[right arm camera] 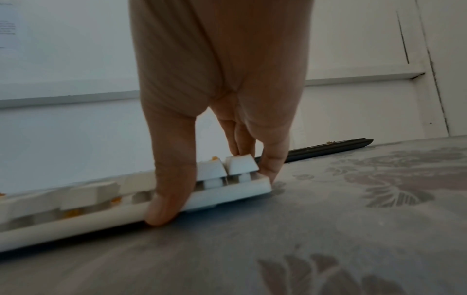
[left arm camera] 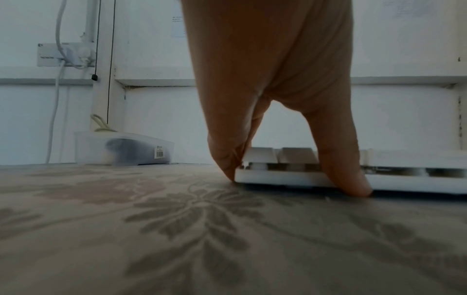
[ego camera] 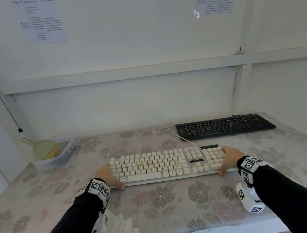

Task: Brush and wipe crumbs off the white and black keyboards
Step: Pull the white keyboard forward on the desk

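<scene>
1. A floral-covered table [ego camera: 159, 202] stands against a white wall.
2. The white keyboard [ego camera: 155, 166], crumbed, lies between the hands; the black keyboard [ego camera: 225, 126] lies beyond the right hand [ego camera: 231, 157].
3. Each end is gripped, thumb at the near edge, by the right hand and the left hand [ego camera: 108, 177].
4. Both ends should be raised evenly.

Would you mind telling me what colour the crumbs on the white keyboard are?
Orange-yellow crumbs, scattered across the white keyboard; the head view shows them best.
</scene>
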A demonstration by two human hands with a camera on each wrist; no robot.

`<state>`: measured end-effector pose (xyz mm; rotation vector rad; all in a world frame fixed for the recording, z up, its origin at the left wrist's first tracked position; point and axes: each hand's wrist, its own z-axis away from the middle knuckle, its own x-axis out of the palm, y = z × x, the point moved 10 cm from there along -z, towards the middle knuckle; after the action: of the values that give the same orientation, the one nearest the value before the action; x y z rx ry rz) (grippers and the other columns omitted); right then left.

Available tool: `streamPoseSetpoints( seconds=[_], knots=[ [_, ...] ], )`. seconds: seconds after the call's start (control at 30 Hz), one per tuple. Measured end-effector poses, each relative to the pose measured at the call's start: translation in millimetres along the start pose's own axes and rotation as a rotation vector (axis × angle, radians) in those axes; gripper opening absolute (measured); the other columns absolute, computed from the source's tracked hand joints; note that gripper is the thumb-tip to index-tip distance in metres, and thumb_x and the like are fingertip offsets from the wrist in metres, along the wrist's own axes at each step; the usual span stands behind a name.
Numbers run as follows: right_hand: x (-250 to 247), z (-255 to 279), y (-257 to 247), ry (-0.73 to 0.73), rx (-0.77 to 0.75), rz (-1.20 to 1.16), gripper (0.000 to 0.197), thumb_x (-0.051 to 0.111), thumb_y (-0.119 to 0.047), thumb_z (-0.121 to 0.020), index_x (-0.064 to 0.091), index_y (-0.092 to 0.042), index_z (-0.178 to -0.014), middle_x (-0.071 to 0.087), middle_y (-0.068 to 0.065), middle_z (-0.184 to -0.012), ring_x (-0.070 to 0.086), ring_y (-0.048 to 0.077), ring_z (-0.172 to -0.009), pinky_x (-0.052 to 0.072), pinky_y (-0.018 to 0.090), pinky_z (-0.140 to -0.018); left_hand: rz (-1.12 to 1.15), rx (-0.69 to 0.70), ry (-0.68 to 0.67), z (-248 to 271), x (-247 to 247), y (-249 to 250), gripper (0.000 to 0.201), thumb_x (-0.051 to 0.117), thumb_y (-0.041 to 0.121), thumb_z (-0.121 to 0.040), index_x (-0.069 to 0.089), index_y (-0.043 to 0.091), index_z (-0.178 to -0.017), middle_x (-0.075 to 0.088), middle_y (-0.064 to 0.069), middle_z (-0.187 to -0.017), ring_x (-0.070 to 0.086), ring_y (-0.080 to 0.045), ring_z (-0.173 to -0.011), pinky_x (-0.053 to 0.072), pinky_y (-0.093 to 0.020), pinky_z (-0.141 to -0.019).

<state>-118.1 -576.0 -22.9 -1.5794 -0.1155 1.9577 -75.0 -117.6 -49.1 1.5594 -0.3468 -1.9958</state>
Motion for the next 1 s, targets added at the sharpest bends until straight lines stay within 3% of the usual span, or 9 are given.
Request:
streamPoseSetpoints(
  seconds=[0.27,1.0],
  knots=[
    [-7.0,-7.0,7.0,0.033,-0.007,-0.014,0.107,0.087,-0.012,-0.059,0.024,-0.007,-0.145,0.035,0.011,-0.147,0.036,0.028,-0.134,0.032,0.033,-0.108,0.002,0.024,-0.009,-6.0,8.1,12.8,0.101,0.091,0.018,-0.053,0.039,0.011,-0.14,0.048,-0.007,-0.14,0.044,-0.026,-0.129,0.036,-0.034,-0.107],
    [-8.3,-15.7,18.9,0.002,0.008,-0.029,0.106,0.088,-0.01,-0.056,0.028,-0.009,-0.143,0.038,0.011,-0.145,0.037,0.029,-0.132,0.032,0.037,-0.108,-0.013,0.014,0.002,3.6,6.7,16.2,0.112,0.091,0.024,-0.055,0.028,0.008,-0.147,0.038,-0.009,-0.148,0.037,-0.025,-0.136,0.031,-0.032,-0.111]
  ],
)
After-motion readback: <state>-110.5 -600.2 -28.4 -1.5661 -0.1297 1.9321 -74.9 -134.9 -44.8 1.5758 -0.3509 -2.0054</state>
